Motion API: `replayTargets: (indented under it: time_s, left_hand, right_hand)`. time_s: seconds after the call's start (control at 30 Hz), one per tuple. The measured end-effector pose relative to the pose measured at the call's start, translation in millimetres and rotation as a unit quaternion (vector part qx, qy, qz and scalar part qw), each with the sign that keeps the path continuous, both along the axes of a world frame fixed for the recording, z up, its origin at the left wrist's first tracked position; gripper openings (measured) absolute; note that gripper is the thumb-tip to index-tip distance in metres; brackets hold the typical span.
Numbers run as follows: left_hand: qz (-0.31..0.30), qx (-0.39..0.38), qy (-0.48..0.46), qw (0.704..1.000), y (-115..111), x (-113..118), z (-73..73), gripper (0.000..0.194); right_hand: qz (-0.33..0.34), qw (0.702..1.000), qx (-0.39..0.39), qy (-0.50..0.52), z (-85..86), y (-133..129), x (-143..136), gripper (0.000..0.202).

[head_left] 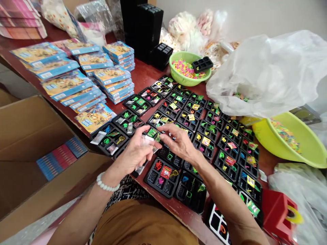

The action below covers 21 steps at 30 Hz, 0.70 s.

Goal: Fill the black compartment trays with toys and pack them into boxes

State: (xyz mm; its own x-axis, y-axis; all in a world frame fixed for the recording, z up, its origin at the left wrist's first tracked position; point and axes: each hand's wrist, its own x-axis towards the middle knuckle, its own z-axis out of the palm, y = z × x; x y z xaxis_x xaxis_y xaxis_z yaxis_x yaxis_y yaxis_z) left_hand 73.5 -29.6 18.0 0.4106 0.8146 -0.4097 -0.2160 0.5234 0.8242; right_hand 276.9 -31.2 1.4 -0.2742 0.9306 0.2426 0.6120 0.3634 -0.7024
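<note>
My left hand (138, 149), with a pale beaded bracelet (107, 183) on its wrist, is over the front trays. Its fingers are bent around a small whitish clear packet (149, 139). My right hand (177, 141) reaches in from the other side, palm down. Its thumb and forefinger are curved and apart, close to a green packet (152, 132) in a black tray under them. Nearer my body lies a black compartment tray (161, 189) with a red packet (166, 172) and small plastic toys. My hands hide parts of the trays below.
Rows of filled black trays (205, 141) cover the table. Blue boxes (114, 81) are stacked at left, above an open carton (46, 136). A green basket (190, 80) and a yellow basin (286, 143) hold tiny toys. A red tape dispenser (277, 212) stands at right.
</note>
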Motion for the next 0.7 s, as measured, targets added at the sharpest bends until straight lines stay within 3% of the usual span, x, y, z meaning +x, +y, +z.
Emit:
replayTargets:
  time_s: [0.13,0.23,0.3,0.4,0.5,0.6,0.7]
  left_hand:
    - [-0.063,0.023,0.023,0.997,0,15,-4.8,0.086]
    - [-0.040,-0.003,-0.008,0.999,10,23,-4.4,0.079]
    - [0.001,-0.049,-0.041,0.998,21,26,-1.1,0.069]
    - [0.106,-0.164,-0.108,0.975,38,23,5.0,0.037]
    - [0.169,-0.238,-0.150,0.945,51,17,7.4,0.009]
    - [0.200,-0.246,-0.158,0.935,58,14,6.0,0.016]
    - [0.225,-0.243,-0.189,0.924,60,13,3.2,0.017]
  right_hand:
    - [0.057,0.986,-0.107,0.111,11.2,-3,-19,0.018]
    - [0.052,0.956,-0.209,0.201,9.1,9,-14,0.024]
    - [-0.004,0.959,-0.184,0.217,6.4,27,-2,0.023]
    - [-0.167,0.973,-0.064,0.142,0.7,68,19,0.018]
    - [-0.281,0.959,-0.031,0.025,-9.9,113,33,0.027]
    - [-0.303,0.949,-0.063,-0.066,-22.6,144,34,0.031]
    - [-0.297,0.946,-0.079,-0.099,-28.0,153,26,0.028]
